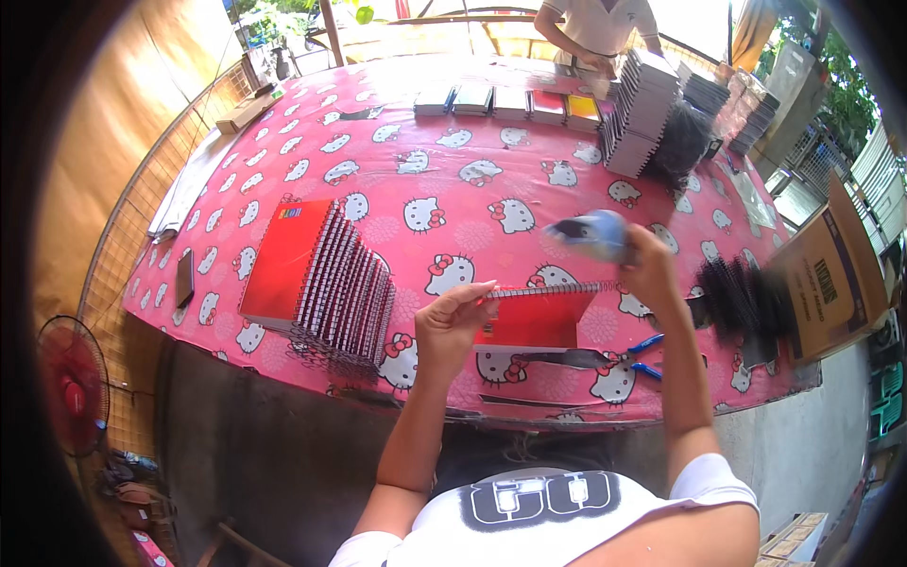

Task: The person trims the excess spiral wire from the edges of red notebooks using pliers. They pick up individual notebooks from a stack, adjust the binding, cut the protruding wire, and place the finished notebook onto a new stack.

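Observation:
A red spiral notebook (529, 318) lies in front of me with its coil along the far edge. My left hand (452, 321) pinches the left end of that coiled edge between thumb and fingers. Raised above its right end, my right hand (652, 269) is closed on a light-blue and dark rounded handheld tool (593, 234); motion blurs it, so its kind is unclear. Blue-handled pliers (647, 357) lie on the table just right of the notebook. To the left rises a tall stack of red spiral notebooks (288, 260), coils facing right.
Black coils (742, 300) lie beside an open cardboard box (831, 274) at right. Small book piles (510, 102) line the far side, near tall notebook stacks (642, 113). Another person (605, 28) stands behind them. A phone (184, 279) lies at left; a fan (74, 392) stands off the table.

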{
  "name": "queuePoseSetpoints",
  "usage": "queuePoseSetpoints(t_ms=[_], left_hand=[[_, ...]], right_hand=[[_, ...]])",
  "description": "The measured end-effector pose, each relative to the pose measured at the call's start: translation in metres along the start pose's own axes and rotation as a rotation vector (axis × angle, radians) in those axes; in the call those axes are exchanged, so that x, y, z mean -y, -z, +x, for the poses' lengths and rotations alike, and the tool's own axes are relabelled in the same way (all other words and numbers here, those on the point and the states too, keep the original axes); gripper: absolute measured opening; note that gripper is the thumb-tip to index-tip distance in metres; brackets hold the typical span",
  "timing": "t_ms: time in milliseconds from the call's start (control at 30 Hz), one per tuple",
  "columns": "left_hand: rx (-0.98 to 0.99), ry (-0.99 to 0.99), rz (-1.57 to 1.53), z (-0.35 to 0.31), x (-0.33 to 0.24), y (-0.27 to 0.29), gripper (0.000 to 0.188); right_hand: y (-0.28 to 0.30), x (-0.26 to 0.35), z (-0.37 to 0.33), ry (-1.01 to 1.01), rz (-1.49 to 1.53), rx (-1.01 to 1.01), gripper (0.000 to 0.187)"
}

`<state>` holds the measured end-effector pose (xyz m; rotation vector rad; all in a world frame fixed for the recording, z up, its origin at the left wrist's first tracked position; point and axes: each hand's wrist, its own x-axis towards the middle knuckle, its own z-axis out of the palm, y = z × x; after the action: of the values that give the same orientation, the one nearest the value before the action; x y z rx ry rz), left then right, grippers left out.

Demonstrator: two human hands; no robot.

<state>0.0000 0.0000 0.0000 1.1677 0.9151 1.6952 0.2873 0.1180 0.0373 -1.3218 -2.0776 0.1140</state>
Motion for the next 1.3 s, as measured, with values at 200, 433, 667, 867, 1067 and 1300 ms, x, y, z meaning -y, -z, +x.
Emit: queuePoseSetpoints(t_ms=[200,433,667,867,1067,1300], left_hand=[[0.002,-0.075,-0.103,0.011,-0.012,-0.02,0.023],[0.071,-0.666,0.568,-0.028,-0.027,-0.043,0.026],[0.013,-0.347,0.521,-0.035,-0.016,-0.061,0.021],[0.041,-0.417,0.538,-0.039,-0.01,-0.063,0.021],[0.046,-0.487,0.562,-0.038,-0.008,-0.06,0.022],[0.15,-0.724,0.679,-0.026,-0.019,-0.042,0.018]], right_hand=[[0.05,-0.058,-0.092,-0.588,-0.477,0.163,0.042],[0.054,-0.007,-0.142,0.016,-0.13,0.295,0.06],[0.043,0.01,-0.144,-0.107,-0.109,0.308,0.047],[0.038,0.103,-0.123,0.066,0.307,0.133,0.046],[0.041,0.113,-0.118,0.064,0.267,0.159,0.041],[0.023,0.095,-0.134,-0.823,1.548,0.659,0.04]])
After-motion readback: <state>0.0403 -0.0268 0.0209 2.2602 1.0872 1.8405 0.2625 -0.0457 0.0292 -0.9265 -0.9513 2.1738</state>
